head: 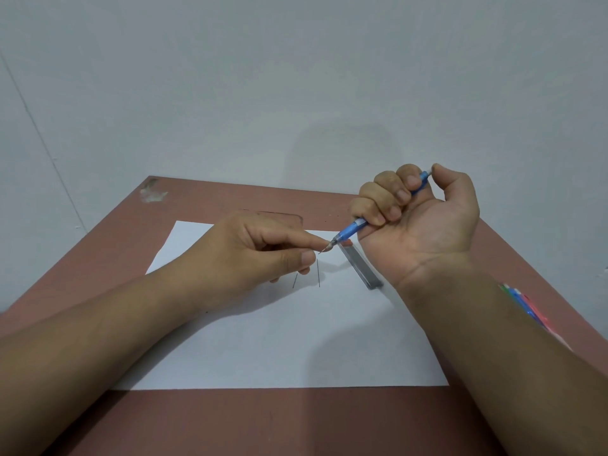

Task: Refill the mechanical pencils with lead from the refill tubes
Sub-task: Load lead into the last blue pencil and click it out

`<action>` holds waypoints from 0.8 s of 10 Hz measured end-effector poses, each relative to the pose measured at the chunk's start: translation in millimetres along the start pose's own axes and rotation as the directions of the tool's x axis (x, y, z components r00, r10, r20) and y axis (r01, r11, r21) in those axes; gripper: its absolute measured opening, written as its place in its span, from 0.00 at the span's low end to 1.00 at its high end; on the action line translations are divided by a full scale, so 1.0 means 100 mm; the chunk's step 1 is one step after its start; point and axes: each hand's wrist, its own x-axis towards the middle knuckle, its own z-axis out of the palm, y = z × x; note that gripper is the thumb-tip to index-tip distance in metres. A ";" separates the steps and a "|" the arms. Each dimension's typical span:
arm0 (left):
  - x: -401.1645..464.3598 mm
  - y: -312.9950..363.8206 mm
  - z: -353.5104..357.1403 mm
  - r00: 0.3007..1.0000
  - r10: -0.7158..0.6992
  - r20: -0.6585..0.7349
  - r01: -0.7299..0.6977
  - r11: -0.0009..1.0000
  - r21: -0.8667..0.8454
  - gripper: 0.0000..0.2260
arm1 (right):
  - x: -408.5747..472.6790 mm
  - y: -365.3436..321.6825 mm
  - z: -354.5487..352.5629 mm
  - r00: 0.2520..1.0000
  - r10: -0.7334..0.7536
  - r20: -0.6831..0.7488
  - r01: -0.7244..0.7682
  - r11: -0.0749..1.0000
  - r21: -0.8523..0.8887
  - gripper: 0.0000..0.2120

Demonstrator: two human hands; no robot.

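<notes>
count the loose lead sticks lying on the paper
2. One lead stick lies just below the left hand; the other lead stick lies to its right, below the blue pencil's tip. More may be hidden under the hand.

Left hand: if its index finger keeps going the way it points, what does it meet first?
The left hand points its index finger right, at the metal tip of the blue pencil held in the right hand. It would meet that tip first; it looks almost touching already, though depth is unclear.
</notes>
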 end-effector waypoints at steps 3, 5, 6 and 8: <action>0.01 -0.03 -0.01 1.000 -0.002 0.012 0.002 1.000 -0.001 0.11 | -0.01 0.01 0.01 1.000 -0.001 0.005 0.001 1.000 -0.005 0.19; 0.01 -0.05 -0.02 1.000 0.003 0.026 -0.003 1.000 0.002 0.12 | -0.01 0.00 0.01 1.000 -0.002 0.002 0.002 1.000 -0.004 0.19; 0.01 -0.05 -0.02 1.000 0.010 0.026 -0.010 1.000 -0.027 0.12 | -0.01 -0.01 0.02 1.000 -0.008 0.006 0.008 1.000 -0.006 0.18; 0.02 -0.05 -0.01 0.999 0.017 0.038 -0.016 0.999 -0.041 0.10 | -0.01 -0.01 0.02 1.000 -0.008 0.003 0.008 1.000 -0.009 0.19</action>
